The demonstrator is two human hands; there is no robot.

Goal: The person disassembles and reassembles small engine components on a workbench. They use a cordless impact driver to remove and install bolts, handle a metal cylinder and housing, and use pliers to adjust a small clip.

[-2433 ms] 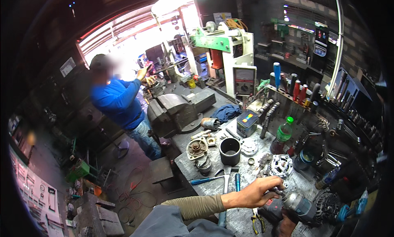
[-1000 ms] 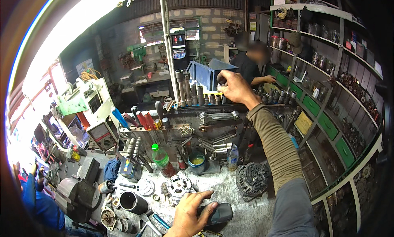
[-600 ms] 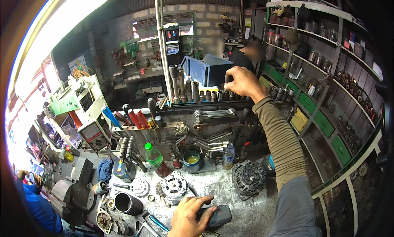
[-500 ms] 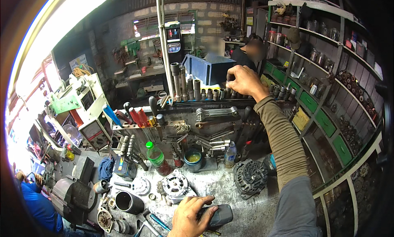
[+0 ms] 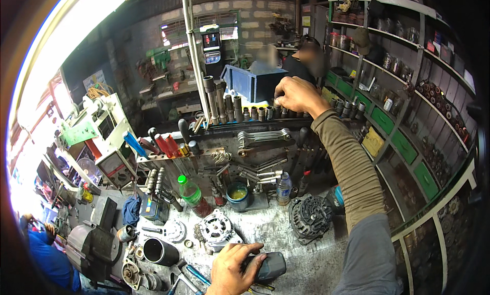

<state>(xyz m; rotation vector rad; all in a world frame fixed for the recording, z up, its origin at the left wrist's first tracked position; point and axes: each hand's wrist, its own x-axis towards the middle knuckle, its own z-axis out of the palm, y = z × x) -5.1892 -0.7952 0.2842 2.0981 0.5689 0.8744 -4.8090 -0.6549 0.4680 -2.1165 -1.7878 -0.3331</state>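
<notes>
At the rack's top ledge, my right hand (image 5: 300,97) is closed in a pinch, its fingertips down at a small dark socket (image 5: 277,111) in the row. The fingers partly hide that socket and its neighbours. Taller sockets (image 5: 238,109) stand upright to the left of it. Low over the bench, my left hand (image 5: 236,268) is wrapped round a dark grey, rounded, boxy object (image 5: 272,267); its kind is not clear, and the palm covers part of it. A silver alternator housing (image 5: 220,228) lies just beyond this hand.
A black alternator (image 5: 310,218) sits on the bench's right. Green-capped bottle (image 5: 190,192), blue cup (image 5: 238,195) and clear bottle (image 5: 284,187) stand along the back. Combination spanners (image 5: 264,135) hang on the rack. A bench vise (image 5: 92,244) is at left; one person (image 5: 301,65) is beyond the rack.
My right hand has come down with a dark socket from above the ledge to the socket row. The left hand keeps its hold on the grey object. The view has shifted slightly.
</notes>
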